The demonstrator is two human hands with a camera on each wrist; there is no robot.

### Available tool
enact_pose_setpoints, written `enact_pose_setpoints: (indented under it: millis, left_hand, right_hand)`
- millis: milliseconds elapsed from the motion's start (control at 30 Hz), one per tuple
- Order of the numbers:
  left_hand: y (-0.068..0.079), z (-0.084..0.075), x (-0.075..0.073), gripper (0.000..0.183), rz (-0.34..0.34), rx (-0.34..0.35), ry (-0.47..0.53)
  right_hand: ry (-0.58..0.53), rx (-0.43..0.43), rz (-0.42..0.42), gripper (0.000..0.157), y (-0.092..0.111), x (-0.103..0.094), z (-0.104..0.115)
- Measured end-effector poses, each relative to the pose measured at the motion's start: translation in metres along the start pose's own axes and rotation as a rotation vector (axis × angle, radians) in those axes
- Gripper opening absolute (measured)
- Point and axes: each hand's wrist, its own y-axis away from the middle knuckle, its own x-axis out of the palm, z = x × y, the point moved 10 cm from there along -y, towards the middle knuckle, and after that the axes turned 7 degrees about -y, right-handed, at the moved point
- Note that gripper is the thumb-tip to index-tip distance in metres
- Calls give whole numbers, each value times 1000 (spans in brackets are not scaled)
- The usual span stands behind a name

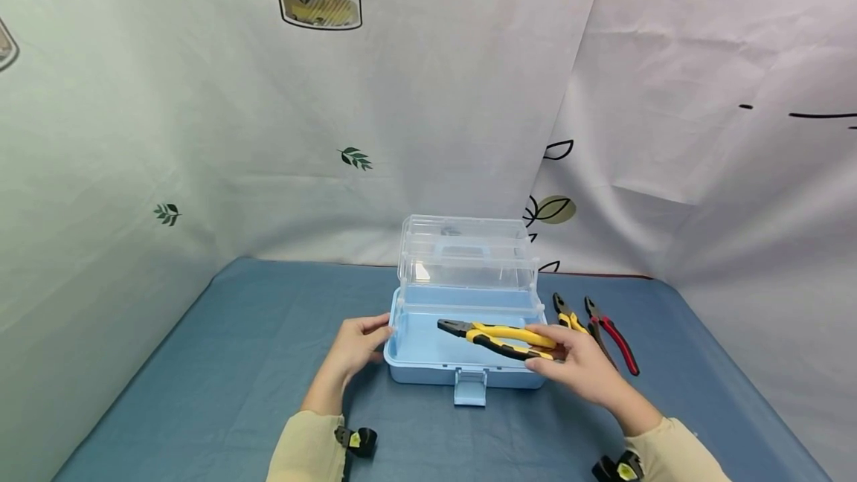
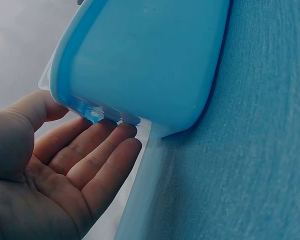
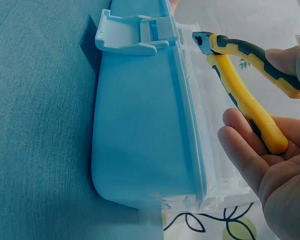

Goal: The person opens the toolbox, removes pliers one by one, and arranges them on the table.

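Observation:
A light blue toolbox (image 1: 428, 376) stands with its clear lid (image 1: 469, 251) raised at the back. My left hand (image 1: 358, 348) holds its left rim, thumb over the edge and fingers against the outside in the left wrist view. Yellow-and-black combination pliers (image 1: 510, 333) hang over the box's open tray, head pointing left. The right hand (image 1: 579, 367) grips them by the handles, which are spread apart in the right wrist view. Beside the box on the right lie a second yellow-and-black pair of pliers (image 1: 565, 312), partly hidden by this hand, and red-and-black pliers (image 1: 620, 346).
A blue cloth (image 1: 268, 363) covers the table. The toolbox latch (image 1: 471, 389) hangs down in front. Behind and at the sides rises a white patterned curtain (image 1: 455, 110). Straps with small black devices (image 1: 358, 439) sit on both wrists.

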Motion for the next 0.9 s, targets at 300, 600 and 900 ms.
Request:
enact_pose_setpoints:
  millis: [300, 600, 900]
  left_hand:
    - [-1, -2, 0, 36, -2, 2, -3]
    - [0, -2, 1, 36, 0, 3, -1]
    - [3, -3, 0, 37, 9, 2, 3]
  right_hand:
    - [7, -2, -96, 48, 9, -16, 0]
    - [26, -6, -163, 46, 16, -29, -4]
    - [22, -22, -225, 45, 23, -41, -6]
